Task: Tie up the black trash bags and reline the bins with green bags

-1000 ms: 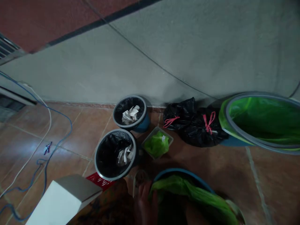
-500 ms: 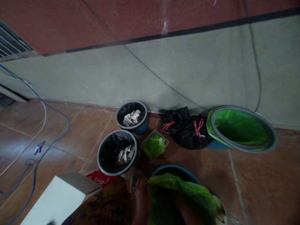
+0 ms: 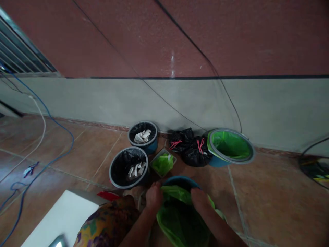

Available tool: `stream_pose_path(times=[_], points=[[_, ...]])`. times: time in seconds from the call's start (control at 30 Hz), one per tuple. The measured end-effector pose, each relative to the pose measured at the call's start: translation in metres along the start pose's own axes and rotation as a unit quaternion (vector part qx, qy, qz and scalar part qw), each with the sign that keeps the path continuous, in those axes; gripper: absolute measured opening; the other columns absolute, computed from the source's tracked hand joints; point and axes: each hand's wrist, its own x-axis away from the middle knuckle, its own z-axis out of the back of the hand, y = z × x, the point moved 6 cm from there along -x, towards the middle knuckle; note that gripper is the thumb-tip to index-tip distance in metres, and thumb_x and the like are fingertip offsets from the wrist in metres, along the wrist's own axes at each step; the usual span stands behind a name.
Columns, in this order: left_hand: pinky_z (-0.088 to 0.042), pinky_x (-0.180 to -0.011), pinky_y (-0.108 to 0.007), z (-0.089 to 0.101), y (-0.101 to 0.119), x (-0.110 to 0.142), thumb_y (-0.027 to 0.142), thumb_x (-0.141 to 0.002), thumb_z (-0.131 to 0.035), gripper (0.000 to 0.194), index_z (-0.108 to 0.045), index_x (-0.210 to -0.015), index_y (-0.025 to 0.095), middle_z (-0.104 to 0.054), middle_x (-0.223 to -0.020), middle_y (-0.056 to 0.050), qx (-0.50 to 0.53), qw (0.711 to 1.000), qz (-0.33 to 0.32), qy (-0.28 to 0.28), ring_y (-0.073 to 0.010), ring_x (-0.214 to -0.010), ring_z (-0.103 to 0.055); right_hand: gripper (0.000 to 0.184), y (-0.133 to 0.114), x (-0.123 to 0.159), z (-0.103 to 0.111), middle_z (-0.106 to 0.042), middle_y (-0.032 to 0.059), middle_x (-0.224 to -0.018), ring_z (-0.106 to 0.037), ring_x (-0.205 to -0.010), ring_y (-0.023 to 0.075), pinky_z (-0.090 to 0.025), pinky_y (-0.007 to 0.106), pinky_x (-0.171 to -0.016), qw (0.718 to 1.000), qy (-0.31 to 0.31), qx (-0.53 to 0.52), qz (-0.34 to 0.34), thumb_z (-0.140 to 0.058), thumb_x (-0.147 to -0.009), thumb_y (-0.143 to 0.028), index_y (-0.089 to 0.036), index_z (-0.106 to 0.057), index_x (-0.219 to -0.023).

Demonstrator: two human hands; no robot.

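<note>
On L, 2 bins (image 3: 152, 148) are holding black bags (image 3: 119, 168) & paper (image 3: 137, 170). Left hand (image 3: 154, 196), fingers together, is clamping green bag (image 3: 180, 218) at blue bin (image 3: 178, 178); back edge isn't getting covered yet. Right hand (image 3: 199, 198)'s clamping too. Far R, another bin (image 3: 218, 162)'s already wearing its bag (image 3: 227, 145).

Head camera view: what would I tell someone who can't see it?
A person's left hand and right hand are at the edge of a green bag at a blue bin. Beyond, near a wall, are black-lined bins holding crumpled white scraps, tied black bags and a green-lined bin.
</note>
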Motion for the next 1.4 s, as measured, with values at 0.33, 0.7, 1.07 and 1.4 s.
stream_pose_path(times=[0.33,0.7,1.07,1.4], points=[[-0.034,-0.067,-0.027,0.000,-0.048,0.004,0.002,-0.083,-0.039,0.028,-0.061,-0.091,0.018,-0.067,-0.092,-0.005,-0.021,0.995,0.068,0.074,-0.0168,-0.087,-0.064,0.018,0.064,0.027,-0.009,-0.073,0.0081,-0.089,-0.070,-0.079,0.0214,-0.039,0.029,-0.062,0.981,0.136,-0.053,-0.128,-0.045,-0.089,-0.015,-0.020,-0.061,-0.096],[-0.031,-0.107,-0.045,0.015,0.005,0.015,0.016,-0.073,-0.059,0.072,-0.043,-0.143,0.019,-0.044,-0.149,-0.015,-0.075,0.988,-0.097,0.092,-0.0322,-0.133,-0.042,0.034,0.059,0.029,-0.003,-0.066,0.0101,-0.117,-0.069,-0.086,0.0218,-0.044,0.031,-0.066,0.985,0.131,-0.060,-0.092,-0.046,-0.090,-0.029,-0.024,-0.058,-0.122],[-0.039,-0.095,-0.038,-0.009,0.050,-0.036,0.028,-0.095,-0.041,0.029,-0.069,-0.099,0.020,-0.074,-0.101,-0.010,-0.052,0.986,-0.159,0.006,-0.0228,-0.100,-0.066,0.031,0.047,-0.003,0.018,-0.071,0.0097,-0.104,-0.064,-0.100,0.0250,-0.045,0.034,-0.083,0.992,0.113,-0.053,-0.015,-0.044,-0.092,-0.032,-0.024,-0.074,-0.091],[-0.038,-0.064,-0.024,-0.011,0.041,-0.087,0.031,-0.087,-0.052,0.029,-0.076,-0.083,0.014,-0.071,-0.075,-0.004,0.092,0.992,-0.086,-0.022,-0.0153,-0.073,-0.063,0.034,0.082,-0.061,-0.018,-0.074,0.0068,-0.073,-0.067,-0.070,0.0217,-0.046,0.030,-0.064,0.928,0.083,-0.352,-0.085,-0.051,-0.081,-0.045,-0.020,-0.074,-0.079]])
